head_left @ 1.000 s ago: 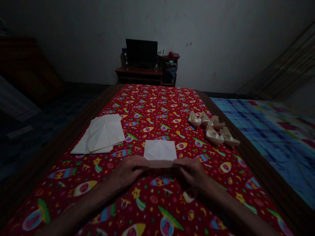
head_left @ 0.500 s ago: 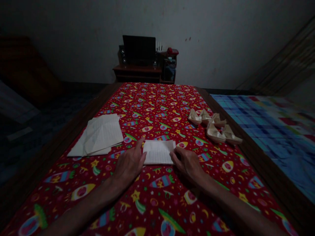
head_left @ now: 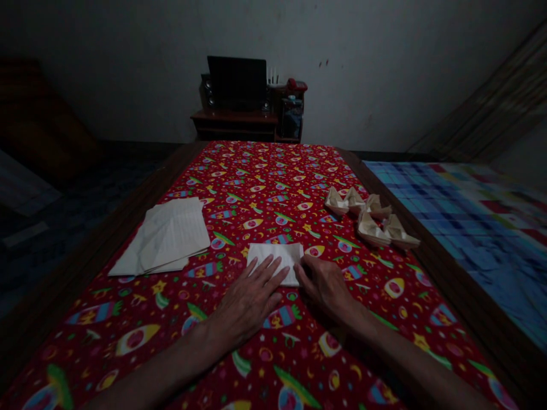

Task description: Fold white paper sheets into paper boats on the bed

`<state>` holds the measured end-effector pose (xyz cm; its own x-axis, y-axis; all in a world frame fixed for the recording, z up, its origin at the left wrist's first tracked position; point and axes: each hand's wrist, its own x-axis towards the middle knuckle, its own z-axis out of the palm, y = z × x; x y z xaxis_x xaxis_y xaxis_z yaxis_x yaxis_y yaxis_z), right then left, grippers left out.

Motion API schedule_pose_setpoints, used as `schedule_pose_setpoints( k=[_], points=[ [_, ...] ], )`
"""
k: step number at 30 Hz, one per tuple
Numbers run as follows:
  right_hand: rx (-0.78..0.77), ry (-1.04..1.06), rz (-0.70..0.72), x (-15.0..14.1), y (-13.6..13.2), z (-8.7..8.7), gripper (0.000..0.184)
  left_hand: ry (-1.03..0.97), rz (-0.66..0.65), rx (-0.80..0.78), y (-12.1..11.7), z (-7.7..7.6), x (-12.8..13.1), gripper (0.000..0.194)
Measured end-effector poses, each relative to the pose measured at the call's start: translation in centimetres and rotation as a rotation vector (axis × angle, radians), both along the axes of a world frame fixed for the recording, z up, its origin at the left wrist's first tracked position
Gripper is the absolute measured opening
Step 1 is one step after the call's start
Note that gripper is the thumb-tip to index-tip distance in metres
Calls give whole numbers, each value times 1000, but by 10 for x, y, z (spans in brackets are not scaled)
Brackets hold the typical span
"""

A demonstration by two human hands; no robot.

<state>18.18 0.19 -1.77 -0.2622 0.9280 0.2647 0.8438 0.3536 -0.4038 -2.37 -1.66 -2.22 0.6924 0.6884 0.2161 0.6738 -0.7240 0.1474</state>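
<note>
A folded sheet of paper (head_left: 277,251) lies flat on the red patterned cloth (head_left: 265,193) in front of me. My left hand (head_left: 252,293) rests on its lower left part, fingers stretched out and a little spread. At the paper's right edge, my right hand (head_left: 322,282) is closed, its thumb and curled fingers pinching that edge. Left of my hands is a loose stack of printed paper sheets (head_left: 173,233). Several folded paper shapes (head_left: 376,225) with pointed tips sit together on the right.
Dark wooden borders (head_left: 384,193) run along both sides of the cloth. Beyond its far end stand a black monitor (head_left: 237,82) and speakers on a brown desk (head_left: 235,121). A blue checked sheet (head_left: 427,199) is spread at the right. The room is dim.
My left hand has moved from the paper's left edge onto its lower left part, fingers now flat. My right hand stays at the right edge. The view has shifted slightly.
</note>
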Motion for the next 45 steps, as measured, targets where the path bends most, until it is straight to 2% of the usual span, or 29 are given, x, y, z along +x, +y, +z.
schedule_pose_setpoints(
  k=[12,21,23,26,28,30,31,37,45],
  points=[
    [10,-24,-8,1,3,-2,26,-5,12,14,2,4,0,47],
    [12,-55,-14,2,4,-2,25,78,41,5,2,5,3,46],
    [68,-111,-29,2,3,0,22,84,50,6,1,5,4,46],
    [275,-220,-49,-3,-5,5,36,68,69,12,0,3,4,45],
    [390,-250,61,-9,-14,6,41,62,55,17,0,3,4,39],
    [417,-244,319,-17,-23,1,43,58,22,31,0,3,2,32],
    [409,-233,384,-20,-27,-2,42,55,16,38,0,3,2,31],
    [296,-234,309,-20,-29,-21,44,36,171,66,4,4,-3,40],
    [291,-241,293,-19,-29,-15,41,113,290,123,19,3,-29,43]
  ],
)
